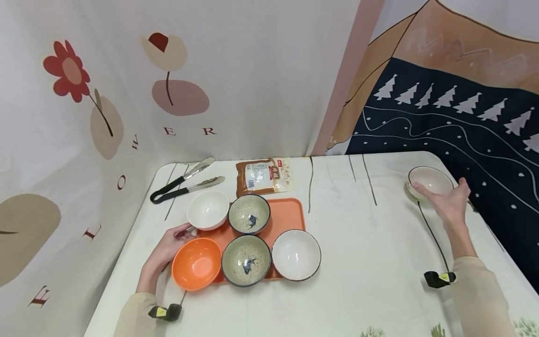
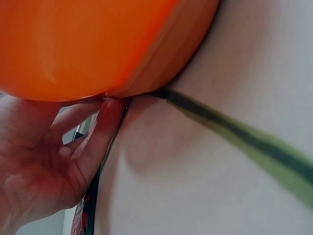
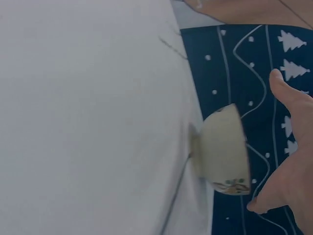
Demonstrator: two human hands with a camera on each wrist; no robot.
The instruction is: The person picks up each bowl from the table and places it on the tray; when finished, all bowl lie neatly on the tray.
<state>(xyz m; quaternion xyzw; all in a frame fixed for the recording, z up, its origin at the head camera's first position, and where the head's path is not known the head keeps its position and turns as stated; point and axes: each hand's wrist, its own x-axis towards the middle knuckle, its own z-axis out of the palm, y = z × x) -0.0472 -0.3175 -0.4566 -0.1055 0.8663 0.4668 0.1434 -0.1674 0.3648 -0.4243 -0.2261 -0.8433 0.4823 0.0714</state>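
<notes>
table [image 1: 370, 262] | left hand [image 1: 166, 250] beside orange bowl [image 1: 196, 263] | right hand [image 1: 448, 201] cupping cream bowl [image 1: 429, 180]

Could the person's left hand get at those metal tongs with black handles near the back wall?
Probably yes: the left hand is beside the orange bowl, and bare table separates it from the tongs.

Table [image 1: 370, 234] mid bare – bowls [image 1: 246, 260] left

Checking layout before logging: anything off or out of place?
One small white bowl sits alone near the table's far right edge, by the right hand, apart from the five bowls grouped at the orange tray. No spills or damage visible.
</notes>
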